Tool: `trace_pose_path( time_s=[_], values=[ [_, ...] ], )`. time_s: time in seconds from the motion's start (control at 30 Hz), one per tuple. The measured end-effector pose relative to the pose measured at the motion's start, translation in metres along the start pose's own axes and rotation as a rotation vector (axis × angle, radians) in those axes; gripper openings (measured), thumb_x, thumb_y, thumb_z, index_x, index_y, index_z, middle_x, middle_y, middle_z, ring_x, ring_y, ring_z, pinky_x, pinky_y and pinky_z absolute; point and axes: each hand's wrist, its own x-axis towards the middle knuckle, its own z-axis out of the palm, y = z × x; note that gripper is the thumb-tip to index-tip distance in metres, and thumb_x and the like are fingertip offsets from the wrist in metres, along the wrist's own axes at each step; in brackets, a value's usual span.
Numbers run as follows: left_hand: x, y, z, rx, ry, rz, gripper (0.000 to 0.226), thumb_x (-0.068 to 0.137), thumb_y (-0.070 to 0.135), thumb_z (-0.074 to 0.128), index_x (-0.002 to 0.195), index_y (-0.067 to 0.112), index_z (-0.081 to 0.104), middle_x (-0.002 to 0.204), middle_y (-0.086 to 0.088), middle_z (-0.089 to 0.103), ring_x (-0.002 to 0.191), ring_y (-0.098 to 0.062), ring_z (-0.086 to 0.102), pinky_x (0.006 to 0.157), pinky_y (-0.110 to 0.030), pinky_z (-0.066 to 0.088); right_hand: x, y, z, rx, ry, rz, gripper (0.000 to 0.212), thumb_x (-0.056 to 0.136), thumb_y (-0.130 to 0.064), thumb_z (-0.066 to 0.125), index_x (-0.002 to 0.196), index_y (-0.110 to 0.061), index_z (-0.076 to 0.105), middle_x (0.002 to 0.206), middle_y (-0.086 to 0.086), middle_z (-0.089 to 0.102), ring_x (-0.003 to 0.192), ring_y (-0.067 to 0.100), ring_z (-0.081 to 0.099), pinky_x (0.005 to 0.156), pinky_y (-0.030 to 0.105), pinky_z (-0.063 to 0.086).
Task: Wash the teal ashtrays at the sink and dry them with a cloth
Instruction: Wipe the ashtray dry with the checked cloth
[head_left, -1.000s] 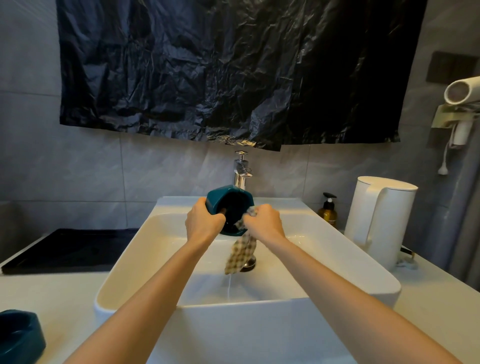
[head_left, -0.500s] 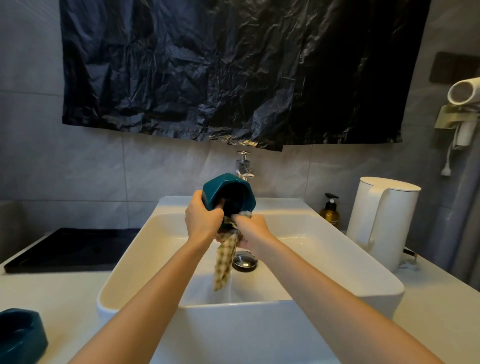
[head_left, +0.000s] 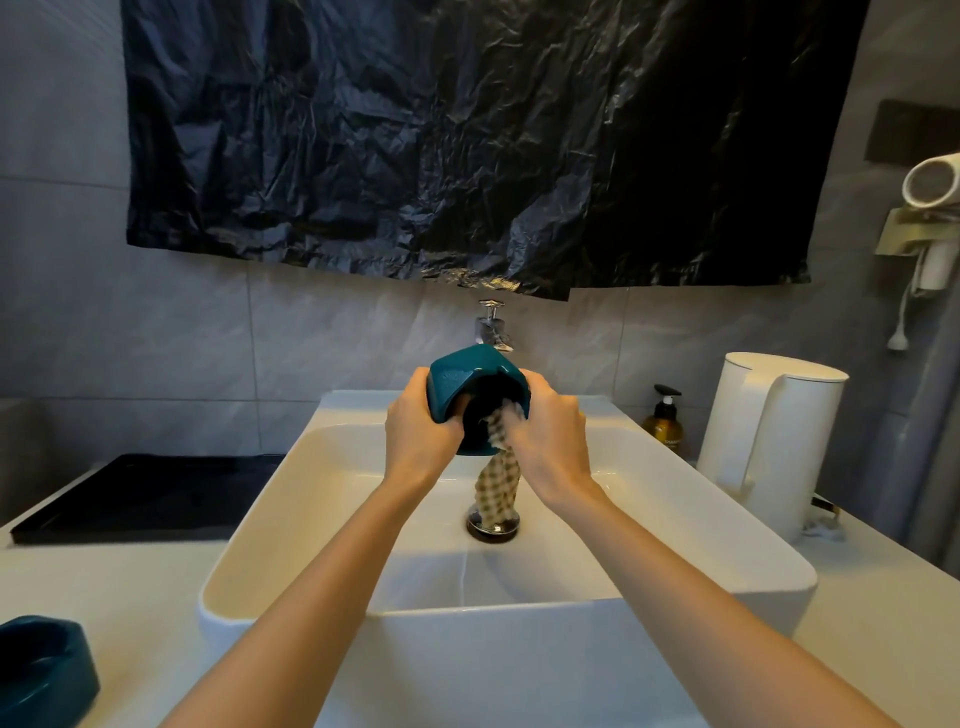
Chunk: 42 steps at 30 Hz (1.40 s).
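- The right hand (head_left: 550, 441) has its fingers curled round a checked cloth (head_left: 500, 483) and pushes the top of it into the hollow. Half a second ago it sat lower, under the rim.
- Touching it on the left, the teal ashtray (head_left: 467, 379) is tipped with its opening toward the person. The left hand (head_left: 421, 441) grips its far side.
- The loose end of the cloth hangs below both hands, over the drain (head_left: 492, 526) of the sink (head_left: 322, 499).
- The tap (head_left: 492, 325) is just behind the hands.
- My reading is that the wipe has moved from the edge to the inside, so this piece is nearly dry.
- Well to the lower left, a second ashtray (head_left: 44, 670) waits on the counter.
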Motion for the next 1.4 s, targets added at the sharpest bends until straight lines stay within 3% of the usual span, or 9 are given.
trace_pose_path(
  time_s=[0.2,0.37,0.53,0.63,0.77,0.87,1.0,1.17,1.4],
  values=[
    [-0.001,-0.004,-0.004,0.165,-0.034,0.099,0.038,0.077,-0.001,0.067,0.108,0.016,0.054,0.094,0.006,0.058,0.087,-0.017,0.055,0.07,-0.032,0.053,0.012,0.007,-0.005,-0.041,-0.155,-0.006,0.038,0.092,-0.012,0.055,0.13,-0.016,0.056,0.115,0.007,0.067,0.103,0.028,0.061,0.081,0.036,0.052],
    [0.0,-0.003,0.002,0.072,-0.144,0.081,0.037,0.081,0.009,0.07,0.114,0.014,0.054,0.1,0.005,0.058,0.096,-0.019,0.057,0.074,-0.027,0.053,0.009,0.015,-0.017,-0.136,-0.267,-0.033,0.02,0.097,-0.013,0.045,0.117,-0.011,0.049,0.103,0.014,0.064,0.086,0.027,0.058,0.067,0.037,0.049],
    [-0.001,0.004,0.002,-0.134,-0.32,-0.455,0.079,0.068,0.041,0.081,0.128,0.021,0.033,0.124,-0.003,0.042,0.113,-0.019,0.047,0.09,-0.031,0.044,0.014,0.013,-0.033,-0.233,-0.111,-0.008,0.018,0.099,-0.013,0.045,0.116,-0.009,0.046,0.102,0.015,0.063,0.09,0.029,0.06,0.064,0.033,0.046],
    [-0.004,0.012,-0.002,-0.245,-0.523,-0.677,0.062,0.074,0.049,0.072,0.114,0.013,0.041,0.117,-0.007,0.049,0.108,-0.021,0.052,0.09,-0.032,0.046,0.02,0.016,-0.044,-0.289,-0.033,0.028,0.017,0.1,-0.015,0.045,0.116,-0.009,0.045,0.103,0.015,0.065,0.091,0.029,0.062,0.066,0.034,0.05],
    [-0.005,0.024,-0.001,-0.868,-0.713,-0.837,0.046,0.088,0.043,0.056,0.116,0.007,0.062,0.115,-0.005,0.067,0.106,-0.02,0.062,0.088,-0.031,0.048,0.024,0.022,-0.051,-0.408,0.018,0.009,0.016,0.099,-0.015,0.048,0.113,-0.01,0.042,0.104,0.014,0.066,0.091,0.029,0.065,0.067,0.032,0.051],
    [-0.008,0.029,0.003,-1.169,-0.662,-0.886,0.047,0.096,0.032,0.048,0.13,0.001,0.051,0.128,-0.016,0.06,0.12,-0.029,0.056,0.103,-0.039,0.042,0.021,0.025,-0.048,-0.391,0.031,-0.018,0.018,0.099,-0.018,0.049,0.114,-0.01,0.042,0.104,0.013,0.067,0.09,0.027,0.066,0.066,0.028,0.05],
    [-0.011,0.039,0.011,-1.376,-0.404,-0.958,0.041,0.094,0.02,0.055,0.125,-0.006,0.051,0.121,-0.024,0.062,0.119,-0.033,0.056,0.102,-0.043,0.042,0.012,0.027,-0.035,-0.329,0.052,-0.087,0.027,0.098,-0.027,0.051,0.119,-0.012,0.044,0.108,0.009,0.067,0.091,0.024,0.067,0.069,0.027,0.054],
    [-0.009,0.043,0.013,-1.427,-0.152,-0.977,0.036,0.092,0.014,0.058,0.122,-0.004,0.052,0.12,-0.026,0.059,0.113,-0.033,0.059,0.088,-0.042,0.05,-0.002,0.026,-0.018,-0.319,-0.015,-0.231,0.04,0.093,-0.035,0.059,0.124,-0.014,0.046,0.114,0.008,0.063,0.096,0.023,0.066,0.074,0.031,0.057],
    [-0.007,0.038,0.001,-1.226,-0.156,-0.845,0.019,0.093,0.015,0.057,0.103,-0.001,0.057,0.084,-0.018,0.07,0.081,-0.025,0.069,0.059,-0.029,0.06,0.001,0.028,-0.044,0.031,-0.214,-0.089,0.056,0.071,-0.018,0.084,0.121,-0.021,0.06,0.109,-0.005,0.068,0.104,0.012,0.061,0.083,0.023,0.05]
  ],
)
